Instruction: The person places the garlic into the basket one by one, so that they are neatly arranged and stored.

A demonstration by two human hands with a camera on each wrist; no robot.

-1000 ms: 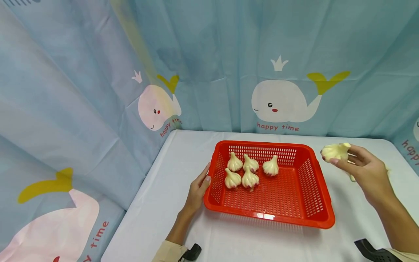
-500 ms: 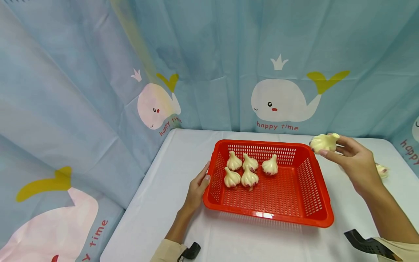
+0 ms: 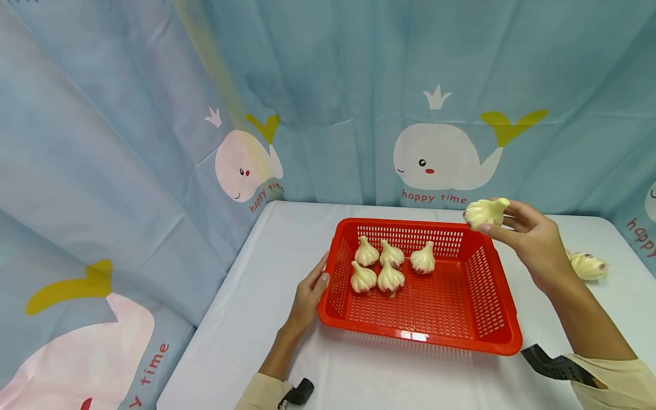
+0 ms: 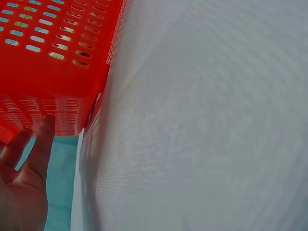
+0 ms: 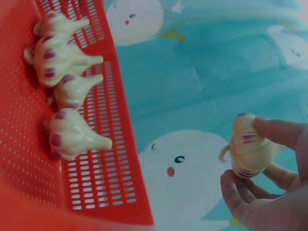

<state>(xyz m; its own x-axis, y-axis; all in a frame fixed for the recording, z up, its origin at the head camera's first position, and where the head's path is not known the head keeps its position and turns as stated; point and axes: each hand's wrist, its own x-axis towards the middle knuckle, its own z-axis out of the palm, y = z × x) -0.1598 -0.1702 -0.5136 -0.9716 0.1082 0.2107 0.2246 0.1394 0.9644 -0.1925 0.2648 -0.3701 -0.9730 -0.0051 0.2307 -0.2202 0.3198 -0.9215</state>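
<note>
A red plastic basket (image 3: 446, 307) with perforated walls stands on the white table. Several garlic bulbs (image 3: 363, 277) sit upright in its left half and middle; the right wrist view shows purple marks on these bulbs (image 5: 77, 134). My left hand (image 3: 306, 299) is at the basket's left end, its straight fingers (image 4: 44, 144) touching the outer wall in the left wrist view. Above the basket's back right corner, my right hand (image 3: 535, 239) pinches another garlic bulb (image 3: 484, 213) between thumb and fingers. That held bulb (image 5: 250, 147) lies tilted, its root end pointing away from the palm.
More garlic (image 3: 588, 266) lies on the table to the right, partly behind the right forearm. White cloth (image 3: 246, 273) covers the table. A blue curtain (image 3: 328, 114) with printed whales hangs behind and to the left.
My right hand has carried its garlic bulb left and slightly up, from beside the basket to over its back right corner. The left hand and the basket stay in place.
</note>
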